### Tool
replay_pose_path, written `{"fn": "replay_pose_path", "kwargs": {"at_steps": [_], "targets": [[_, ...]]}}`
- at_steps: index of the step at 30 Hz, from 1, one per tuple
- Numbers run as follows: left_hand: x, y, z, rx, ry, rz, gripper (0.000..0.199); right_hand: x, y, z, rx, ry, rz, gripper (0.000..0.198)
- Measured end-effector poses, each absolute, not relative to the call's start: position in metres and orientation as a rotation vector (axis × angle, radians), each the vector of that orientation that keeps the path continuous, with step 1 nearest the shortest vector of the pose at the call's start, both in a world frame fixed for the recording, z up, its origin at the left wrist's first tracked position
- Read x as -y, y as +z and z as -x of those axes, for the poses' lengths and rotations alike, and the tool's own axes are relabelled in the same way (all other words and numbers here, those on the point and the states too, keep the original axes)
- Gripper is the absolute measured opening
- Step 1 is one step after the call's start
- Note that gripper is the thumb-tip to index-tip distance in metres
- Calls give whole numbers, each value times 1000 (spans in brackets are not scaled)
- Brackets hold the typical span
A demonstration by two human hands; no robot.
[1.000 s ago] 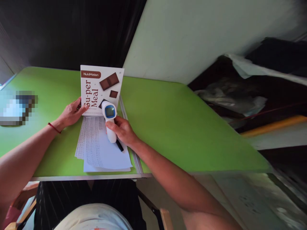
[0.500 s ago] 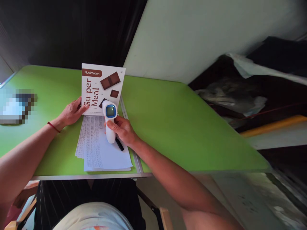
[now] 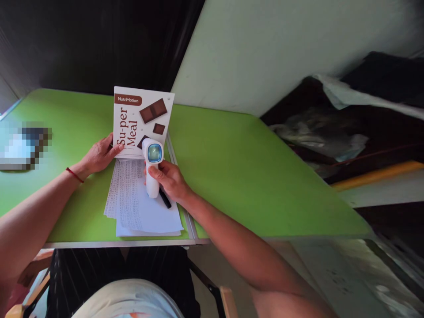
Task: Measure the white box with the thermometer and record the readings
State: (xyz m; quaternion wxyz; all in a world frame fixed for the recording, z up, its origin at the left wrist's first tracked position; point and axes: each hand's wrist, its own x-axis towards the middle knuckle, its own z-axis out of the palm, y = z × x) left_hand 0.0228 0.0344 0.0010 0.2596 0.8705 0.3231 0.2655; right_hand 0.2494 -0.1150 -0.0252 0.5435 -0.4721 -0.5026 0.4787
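A white box (image 3: pixel 132 121) printed "NutriMotion Su-per Meal" with chocolate pictures faces me. My left hand (image 3: pixel 99 154) grips its lower left corner, thumb on the front and the other fingers partly hidden behind. In my right hand (image 3: pixel 170 179) is a white infrared thermometer (image 3: pixel 152 183), the thumb on its handle below the lit, blue-framed screen. The thermometer's head overlaps the lower right part of the box; whether they touch I cannot tell. Below lie sheets of paper (image 3: pixel 149 216) covered partly with small writing, and a black pen (image 3: pixel 165 198) rests on them by my right hand.
The green table (image 3: pixel 251 176) has a metal seam just right of the papers. A pixelated object (image 3: pixel 23 148) lies at its left side. Beyond the right edge stands a shelf (image 3: pixel 380 174) with plastic bags and cloth. A pale wall rises behind.
The thermometer's screen has turned from greyish to a brighter, paler blue-green. The box and both hands stay almost where they were.
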Motion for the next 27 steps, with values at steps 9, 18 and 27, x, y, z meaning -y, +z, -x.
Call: {"fn": "replay_pose_path", "kwargs": {"at_steps": [9, 18, 27], "targets": [[-35, -2, -22, -865, 759, -2303, 63, 115, -25, -249, 1203, 1148, 1123, 66], [-34, -1, -21, -859, 754, -2272, 67, 113, -24, -247, 1179, 1185, 1088, 66], [-33, 1, -21, -811, 742, -2244, 67, 113, -23, -247, 1170, 1207, 1098, 68]]}}
